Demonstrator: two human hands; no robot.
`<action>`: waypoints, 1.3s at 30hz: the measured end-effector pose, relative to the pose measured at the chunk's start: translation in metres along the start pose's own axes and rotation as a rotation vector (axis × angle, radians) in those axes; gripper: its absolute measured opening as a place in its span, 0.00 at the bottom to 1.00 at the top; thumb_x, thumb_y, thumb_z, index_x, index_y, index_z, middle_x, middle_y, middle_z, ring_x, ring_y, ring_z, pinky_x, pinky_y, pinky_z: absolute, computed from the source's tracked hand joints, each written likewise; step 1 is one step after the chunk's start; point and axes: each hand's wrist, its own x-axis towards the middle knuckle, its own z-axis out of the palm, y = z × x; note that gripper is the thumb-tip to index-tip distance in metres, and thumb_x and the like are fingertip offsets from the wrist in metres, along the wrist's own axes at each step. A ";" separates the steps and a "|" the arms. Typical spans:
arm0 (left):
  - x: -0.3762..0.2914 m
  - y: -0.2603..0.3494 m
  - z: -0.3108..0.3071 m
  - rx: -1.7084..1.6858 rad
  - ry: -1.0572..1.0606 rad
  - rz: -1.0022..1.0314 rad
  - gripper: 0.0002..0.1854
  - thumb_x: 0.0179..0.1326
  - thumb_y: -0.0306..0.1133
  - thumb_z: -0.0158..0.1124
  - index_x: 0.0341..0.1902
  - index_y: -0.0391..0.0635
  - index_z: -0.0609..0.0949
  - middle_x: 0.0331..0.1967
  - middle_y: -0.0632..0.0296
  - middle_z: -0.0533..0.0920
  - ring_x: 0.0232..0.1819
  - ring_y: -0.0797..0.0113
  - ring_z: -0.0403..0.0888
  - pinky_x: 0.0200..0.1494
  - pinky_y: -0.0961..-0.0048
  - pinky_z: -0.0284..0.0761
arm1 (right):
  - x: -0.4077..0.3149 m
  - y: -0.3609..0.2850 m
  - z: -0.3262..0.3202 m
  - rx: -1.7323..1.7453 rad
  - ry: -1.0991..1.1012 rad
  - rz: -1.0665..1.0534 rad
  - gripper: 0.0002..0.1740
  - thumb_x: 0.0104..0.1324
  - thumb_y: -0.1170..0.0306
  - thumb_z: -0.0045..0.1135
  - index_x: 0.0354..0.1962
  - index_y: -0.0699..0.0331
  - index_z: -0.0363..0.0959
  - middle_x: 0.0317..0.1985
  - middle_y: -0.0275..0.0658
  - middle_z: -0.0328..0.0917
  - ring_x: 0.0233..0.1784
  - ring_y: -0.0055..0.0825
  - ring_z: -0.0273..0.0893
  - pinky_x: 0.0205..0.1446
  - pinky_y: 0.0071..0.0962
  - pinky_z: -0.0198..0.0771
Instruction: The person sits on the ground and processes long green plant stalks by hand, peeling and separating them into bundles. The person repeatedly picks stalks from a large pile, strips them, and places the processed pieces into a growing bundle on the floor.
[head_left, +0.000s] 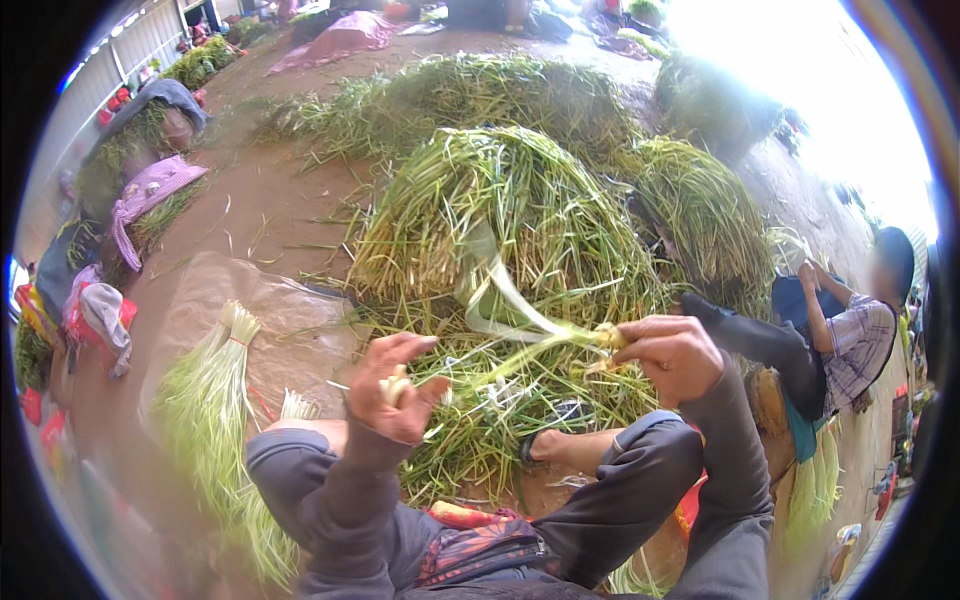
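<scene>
My right hand (671, 356) pinches the root end of a leafy green stalk (555, 330), whose blurred leaves trail left over the pile. My left hand (397, 390) is raised to its left with thumb and fingers apart; a small pale thing lies by its fingers, and whether it is held is unclear. Behind the hands rises a large heap of green stalks with leaves (510, 210), its cut or root ends facing left. Loose leaves and stalks (480, 442) cover the ground between my legs. At the left, a bundle of pale green stems (217, 390) is tied with a red band.
A plastic sheet (255, 292) lies under the tied bundle. More stalk heaps stand behind and at the right (697, 210). A co-worker (847, 345) sits at the right, hands raised near pale stems. A pink checked cloth (161, 184) lies at the left.
</scene>
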 end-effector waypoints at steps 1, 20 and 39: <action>0.001 0.003 0.003 0.003 -0.031 0.014 0.21 0.48 0.23 0.71 0.48 0.39 0.78 0.47 0.52 0.77 0.44 0.63 0.77 0.46 0.73 0.73 | 0.013 -0.011 -0.002 0.019 -0.070 -0.107 0.15 0.44 0.79 0.55 0.33 0.64 0.80 0.41 0.45 0.80 0.39 0.40 0.80 0.44 0.32 0.76; -0.009 0.004 0.007 0.005 -0.008 -0.200 0.09 0.57 0.29 0.66 0.40 0.39 0.82 0.26 0.57 0.82 0.25 0.73 0.78 0.30 0.77 0.72 | 0.088 -0.054 0.097 0.764 -0.182 0.294 0.24 0.62 0.77 0.52 0.57 0.63 0.65 0.42 0.41 0.77 0.29 0.21 0.77 0.31 0.22 0.72; -0.003 -0.004 -0.016 -0.044 0.137 -0.214 0.04 0.60 0.26 0.62 0.37 0.39 0.80 0.22 0.67 0.79 0.23 0.79 0.73 0.25 0.81 0.67 | 0.000 0.108 -0.040 1.307 1.431 -0.047 0.09 0.68 0.72 0.43 0.42 0.69 0.67 0.42 0.47 0.79 0.54 0.38 0.76 0.54 0.33 0.78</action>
